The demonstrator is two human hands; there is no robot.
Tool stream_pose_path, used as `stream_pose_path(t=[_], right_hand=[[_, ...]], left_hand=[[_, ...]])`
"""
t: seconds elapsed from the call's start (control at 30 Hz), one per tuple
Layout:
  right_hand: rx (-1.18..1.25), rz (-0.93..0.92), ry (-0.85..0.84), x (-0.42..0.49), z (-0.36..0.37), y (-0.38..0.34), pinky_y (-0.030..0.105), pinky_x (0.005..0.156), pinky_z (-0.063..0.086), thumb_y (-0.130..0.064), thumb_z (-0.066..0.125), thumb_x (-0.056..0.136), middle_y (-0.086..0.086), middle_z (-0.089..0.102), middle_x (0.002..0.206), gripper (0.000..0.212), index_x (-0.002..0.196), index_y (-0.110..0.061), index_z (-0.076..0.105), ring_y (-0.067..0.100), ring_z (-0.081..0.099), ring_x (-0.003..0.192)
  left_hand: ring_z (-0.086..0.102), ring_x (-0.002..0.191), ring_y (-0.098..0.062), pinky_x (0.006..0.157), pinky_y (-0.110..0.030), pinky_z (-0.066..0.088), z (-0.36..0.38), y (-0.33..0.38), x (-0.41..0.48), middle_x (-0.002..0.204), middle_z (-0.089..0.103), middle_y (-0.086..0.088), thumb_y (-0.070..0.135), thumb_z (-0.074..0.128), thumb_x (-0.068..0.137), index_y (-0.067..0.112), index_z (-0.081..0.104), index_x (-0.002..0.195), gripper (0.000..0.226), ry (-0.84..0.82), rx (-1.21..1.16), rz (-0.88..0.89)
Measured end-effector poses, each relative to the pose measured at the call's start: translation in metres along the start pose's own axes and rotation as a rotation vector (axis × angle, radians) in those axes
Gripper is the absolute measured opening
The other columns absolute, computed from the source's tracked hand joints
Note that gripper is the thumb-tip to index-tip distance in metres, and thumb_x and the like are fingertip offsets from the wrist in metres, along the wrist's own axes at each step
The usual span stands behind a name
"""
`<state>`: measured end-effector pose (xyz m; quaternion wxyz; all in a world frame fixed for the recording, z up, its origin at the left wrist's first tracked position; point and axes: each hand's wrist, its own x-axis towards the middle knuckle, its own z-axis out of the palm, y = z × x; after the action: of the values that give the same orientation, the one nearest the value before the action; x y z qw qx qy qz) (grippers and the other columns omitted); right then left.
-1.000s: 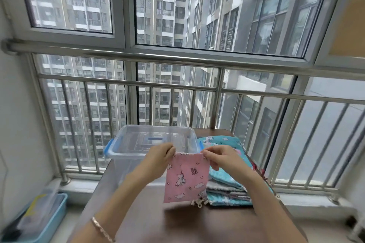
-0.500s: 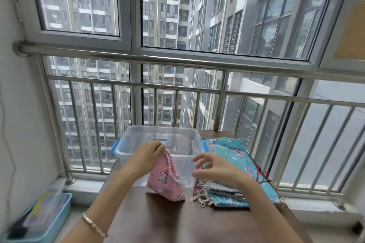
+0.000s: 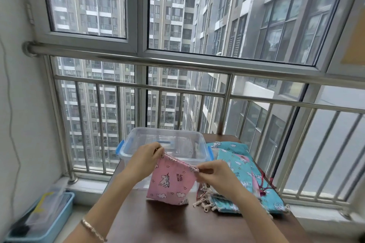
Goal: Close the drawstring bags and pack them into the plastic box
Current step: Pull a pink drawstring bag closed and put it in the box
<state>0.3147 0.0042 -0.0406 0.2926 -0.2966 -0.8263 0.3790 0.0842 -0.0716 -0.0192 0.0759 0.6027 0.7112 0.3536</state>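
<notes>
In the lower centre of the frame, a pink bag [image 3: 171,181] (printed with a unicorn) was held upright over the brown table [image 3: 167,223], its lower edge seemingly touching the wood just in front of the clear plastic box [image 3: 167,130]. Its gathered top edge was pinched at one end by the left hand [image 3: 145,161] and at the other by the right hand [image 3: 214,173]. A pile of teal bags [image 3: 237,163] was seen to the right, beside the box.

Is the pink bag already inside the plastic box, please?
No, the left hand and right hand hold the pink bag in front of the plastic box.
</notes>
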Motion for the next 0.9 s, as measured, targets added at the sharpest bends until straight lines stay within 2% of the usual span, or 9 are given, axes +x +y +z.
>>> stream_pose_path(t=[0.1,0.3,0.43,0.53,0.63,0.7,0.77,0.83,0.9], right_hand=[[-0.055,0.028,0.066,0.003,-0.011,0.003,0.025,0.060,0.055,-0.017,0.075,0.084,0.001,0.071,0.062,0.009,0.082,-0.009,0.078,0.008,0.065,0.055],[-0.053,0.029,0.101,0.004,-0.023,0.004,0.020,0.050,0.047,-0.023,0.077,0.082,0.004,0.070,0.060,0.014,0.072,-0.013,0.075,0.007,0.059,0.046],[-0.087,0.080,0.075,0.004,-0.033,0.013,0.022,0.052,0.047,-0.028,0.079,0.079,0.002,0.068,0.057,0.021,0.064,-0.016,0.071,0.009,0.058,0.049],[-0.064,0.120,0.061,0.004,-0.050,0.022,0.033,0.063,0.055,-0.022,0.071,0.087,-0.001,0.069,0.063,0.018,0.074,-0.011,0.067,0.010,0.063,0.059],[0.407,0.211,0.103,0.006,-0.056,0.023,0.038,0.074,0.058,-0.012,0.054,0.097,0.015,0.074,0.091,0.015,0.085,-0.003,0.056,0.031,0.071,0.089],[0.829,0.291,0.131,0.007,-0.052,0.018,0.032,0.064,0.058,-0.010,0.047,0.099,0.024,0.071,0.096,0.017,0.085,-0.005,0.055,0.036,0.071,0.088],[1.073,0.327,0.138,0.008,-0.048,0.017,0.029,0.060,0.057,-0.013,0.044,0.098,0.021,0.072,0.092,0.028,0.081,-0.005,0.065,0.030,0.072,0.083],[1.204,0.311,0.113,0.008,-0.043,0.018,0.032,0.072,0.056,-0.018,0.045,0.096,0.019,0.071,0.096,0.034,0.076,-0.008,0.071,0.028,0.071,0.092],[1.325,0.283,0.098,0.008,-0.040,0.013,0.038,0.089,0.056,-0.020,0.048,0.095,0.019,0.068,0.108,0.031,0.076,-0.009,0.070,0.031,0.066,0.109]], left_hand=[[0.049,0.065,-0.005,0.058,-0.021,0.035,0.000,0.002,0.001,0.071,0.054,0.010,0.028,0.043,0.101,0.022,0.054,0.078,0.027,-0.028,-0.001,0.015],[0.055,0.070,-0.004,0.061,-0.019,0.042,0.003,0.007,0.003,0.079,0.060,0.011,0.038,0.051,0.096,0.018,0.063,0.090,0.025,-0.068,-0.022,0.038],[0.055,0.067,0.002,0.059,-0.013,0.039,0.002,0.003,0.003,0.077,0.060,0.014,0.044,0.054,0.092,0.023,0.063,0.089,0.023,-0.088,-0.030,0.041],[0.051,0.067,-0.002,0.059,-0.016,0.038,-0.003,-0.004,0.004,0.075,0.057,0.012,0.042,0.058,0.090,0.022,0.067,0.086,0.022,-0.063,0.001,0.049],[0.049,0.069,-0.004,0.062,-0.017,0.038,-0.007,-0.003,0.006,0.076,0.055,0.011,0.037,0.058,0.092,0.024,0.066,0.080,0.019,-0.074,0.046,0.061],[0.048,0.064,-0.004,0.059,-0.018,0.036,-0.007,0.004,0.007,0.074,0.055,0.010,0.034,0.056,0.094,0.025,0.064,0.075,0.023,-0.076,0.049,0.060],[0.042,0.053,-0.003,0.052,-0.018,0.031,-0.006,0.012,0.007,0.062,0.050,0.011,0.032,0.053,0.096,0.022,0.062,0.070,0.030,-0.056,-0.010,0.038],[0.042,0.048,0.000,0.052,-0.020,0.031,-0.004,0.019,0.007,0.051,0.048,0.012,0.026,0.052,0.097,0.016,0.059,0.066,0.033,-0.063,-0.254,-0.034],[0.058,0.068,-0.001,0.062,-0.019,0.043,-0.003,0.027,0.007,0.068,0.067,0.011,0.020,0.051,0.098,0.012,0.062,0.068,0.033,-0.137,-0.646,-0.109]])
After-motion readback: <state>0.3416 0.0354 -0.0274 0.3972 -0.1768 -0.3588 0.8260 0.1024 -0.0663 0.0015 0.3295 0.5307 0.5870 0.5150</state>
